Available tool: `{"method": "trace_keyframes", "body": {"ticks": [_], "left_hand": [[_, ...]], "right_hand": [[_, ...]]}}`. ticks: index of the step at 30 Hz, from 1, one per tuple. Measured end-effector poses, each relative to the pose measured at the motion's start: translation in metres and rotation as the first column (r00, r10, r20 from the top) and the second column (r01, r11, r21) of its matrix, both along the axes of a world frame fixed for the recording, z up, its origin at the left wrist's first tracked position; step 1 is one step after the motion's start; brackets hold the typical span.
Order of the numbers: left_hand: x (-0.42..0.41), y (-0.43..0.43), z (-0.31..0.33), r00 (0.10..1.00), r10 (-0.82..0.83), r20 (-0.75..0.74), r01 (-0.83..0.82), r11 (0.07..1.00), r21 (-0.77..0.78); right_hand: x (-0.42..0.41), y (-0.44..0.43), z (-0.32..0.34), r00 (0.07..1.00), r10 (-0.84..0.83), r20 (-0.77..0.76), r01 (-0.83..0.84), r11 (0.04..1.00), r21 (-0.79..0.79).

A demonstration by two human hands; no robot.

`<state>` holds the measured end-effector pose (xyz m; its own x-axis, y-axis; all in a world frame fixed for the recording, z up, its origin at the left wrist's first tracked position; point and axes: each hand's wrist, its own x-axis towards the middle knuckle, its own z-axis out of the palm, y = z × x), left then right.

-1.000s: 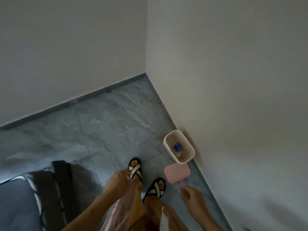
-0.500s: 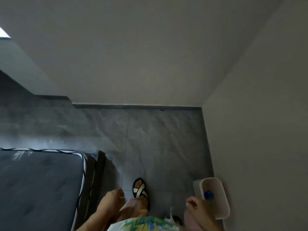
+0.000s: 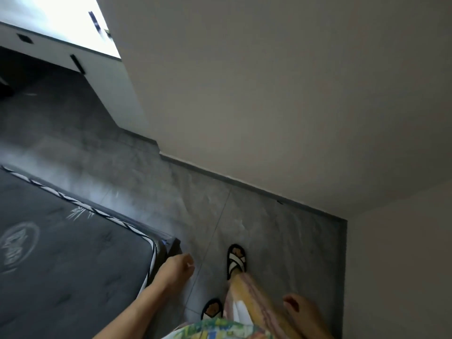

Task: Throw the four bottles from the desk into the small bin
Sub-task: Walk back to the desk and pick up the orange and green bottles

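No bottle and no bin are in view now. My left hand (image 3: 176,267) hangs beside the corner of the mattress with its fingers loosely curled and nothing in it. My right hand (image 3: 301,311) hangs low at the bottom right, next to my leg, also holding nothing. A white desk or cabinet (image 3: 107,77) with dark handles shows at the top left, brightly lit on top; nothing on it can be made out.
A dark mattress (image 3: 61,260) on its frame fills the lower left. Grey tiled floor (image 3: 269,231) runs between it and the pale wall (image 3: 269,94) with a dark skirting. My sandalled feet (image 3: 236,260) stand on the tiles.
The view has swung left, away from the corner. The small bin with a blue-capped bottle inside has left the frame at the right. Both hands stay lowered and hold nothing.
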<state>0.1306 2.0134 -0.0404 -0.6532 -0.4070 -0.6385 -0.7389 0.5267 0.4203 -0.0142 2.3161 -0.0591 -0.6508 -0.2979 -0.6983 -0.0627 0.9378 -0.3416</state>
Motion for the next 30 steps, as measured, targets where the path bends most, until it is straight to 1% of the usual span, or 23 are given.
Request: {"method": "trace_keyframes", "body": {"ticks": [2,3,4,5,6,7,9,10,12,14,15,18,21,24,25,28,30], "left_hand": [[-0.020,-0.018,-0.003,0.999,0.043,-0.004,-0.043,0.999,-0.025],[-0.029,-0.028,-0.002,0.998,0.056,-0.005,-0.056,0.997,-0.046],[-0.038,-0.034,0.002,0.999,0.038,-0.013,-0.038,0.998,-0.058],[-0.041,-0.032,0.004,0.999,0.039,-0.026,-0.040,0.998,-0.047],[-0.063,-0.056,0.000,0.992,0.117,-0.048,-0.120,0.990,-0.070],[-0.083,-0.079,-0.001,0.981,0.187,-0.049,-0.190,0.980,-0.065],[-0.081,-0.078,0.009,0.980,0.196,-0.026,-0.198,0.979,-0.054],[-0.079,-0.082,0.008,0.977,0.213,-0.023,-0.214,0.976,-0.041],[-0.080,-0.092,0.004,0.951,0.309,-0.002,-0.309,0.951,-0.027],[-0.081,-0.098,0.005,0.916,0.402,0.013,-0.402,0.916,-0.012],[-0.078,-0.102,0.004,0.892,0.451,0.019,-0.451,0.892,-0.010],[-0.064,-0.111,0.000,0.806,0.584,0.096,-0.586,0.810,-0.008],[-0.051,-0.119,-0.006,0.707,0.694,0.136,-0.700,0.714,-0.003],[-0.040,-0.141,-0.015,0.624,0.763,0.167,-0.776,0.630,0.022],[-0.039,-0.148,-0.016,0.612,0.769,0.182,-0.785,0.619,0.027],[-0.032,-0.188,-0.024,0.542,0.817,0.199,-0.838,0.543,0.052],[-0.029,-0.223,-0.027,0.520,0.829,0.204,-0.852,0.520,0.061]], "right_hand": [[-0.029,-0.013,-0.010,0.999,0.031,0.035,-0.032,0.998,0.045],[-0.045,-0.019,-0.017,0.997,0.074,0.030,-0.077,0.993,0.086],[-0.055,-0.024,-0.015,0.994,0.104,0.036,-0.107,0.992,0.064],[-0.059,-0.026,-0.008,0.996,0.091,0.013,-0.091,0.995,0.051],[-0.107,-0.063,-0.017,0.991,0.134,0.008,-0.134,0.991,0.001],[-0.153,-0.097,-0.023,0.985,0.174,0.018,-0.173,0.985,-0.015],[-0.156,-0.104,-0.020,0.977,0.205,0.064,-0.209,0.977,0.053],[-0.164,-0.115,-0.016,0.966,0.256,0.039,-0.256,0.967,0.005],[-0.191,-0.149,-0.018,0.949,0.314,0.042,-0.314,0.950,-0.010],[-0.215,-0.188,-0.022,0.918,0.387,0.089,-0.386,0.922,-0.034],[-0.224,-0.209,-0.024,0.893,0.444,0.074,-0.441,0.896,-0.061],[-0.234,-0.276,-0.012,0.821,0.566,0.069,-0.564,0.824,-0.049],[-0.233,-0.345,0.005,0.768,0.636,0.068,-0.629,0.771,-0.100],[-0.230,-0.417,0.007,0.696,0.716,0.063,-0.705,0.697,-0.130],[-0.229,-0.435,0.010,0.685,0.727,0.051,-0.716,0.684,-0.140],[-0.225,-0.502,0.007,0.647,0.762,0.023,-0.752,0.643,-0.144],[-0.222,-0.544,0.006,0.624,0.781,0.015,-0.773,0.621,-0.130]]}}
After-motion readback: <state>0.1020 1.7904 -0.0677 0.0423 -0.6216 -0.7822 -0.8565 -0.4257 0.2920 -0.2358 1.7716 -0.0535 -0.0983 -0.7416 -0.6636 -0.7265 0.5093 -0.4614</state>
